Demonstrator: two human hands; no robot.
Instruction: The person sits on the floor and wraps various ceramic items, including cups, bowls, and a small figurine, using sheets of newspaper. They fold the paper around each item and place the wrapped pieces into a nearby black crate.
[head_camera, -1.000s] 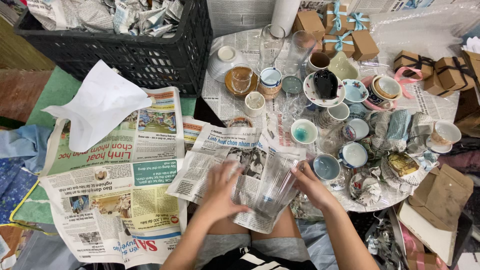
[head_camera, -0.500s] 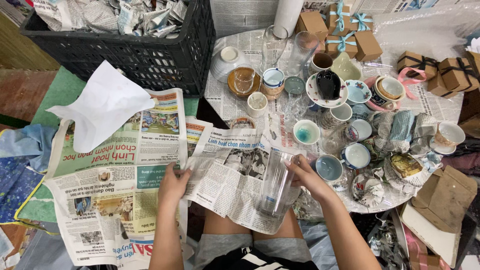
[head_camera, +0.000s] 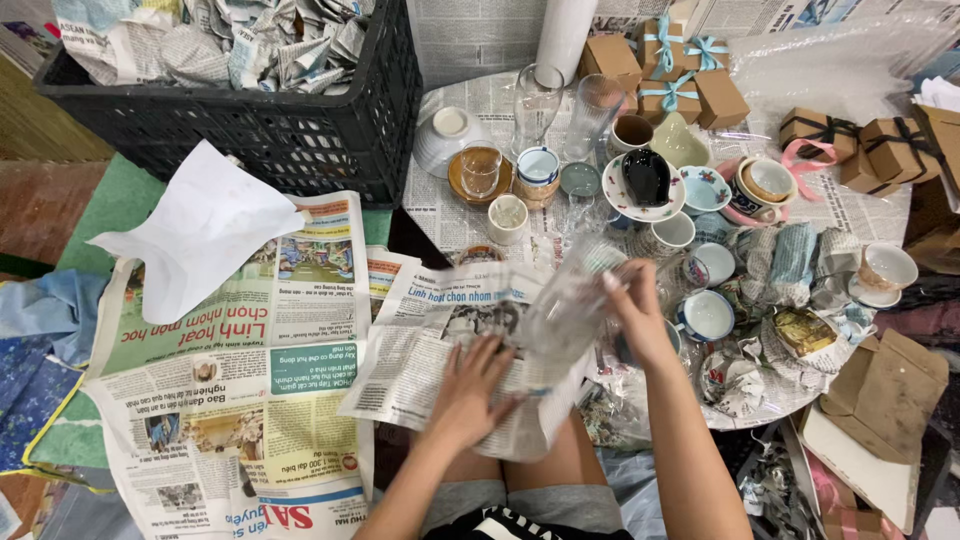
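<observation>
Left hand (head_camera: 468, 392): fingers spread flat, pressing newspaper sheet (head_camera: 440, 340) on lap. Right hand (head_camera: 632, 310): fingers closed round upper end of clear tall glass (head_camera: 568, 308), glass tilted, lower end lying on sheet, just right of left hand. Second newspaper (head_camera: 230, 400) spread on floor to left, white paper (head_camera: 195, 230) on its top corner. Beyond glass: round surface (head_camera: 455, 215) covered with newsprint, carrying cups, bowls, glasses. Far left: black crate (head_camera: 240, 130) holding crumpled newspaper. Far right: brown gift boxes (head_camera: 690, 80) with ribbons.
</observation>
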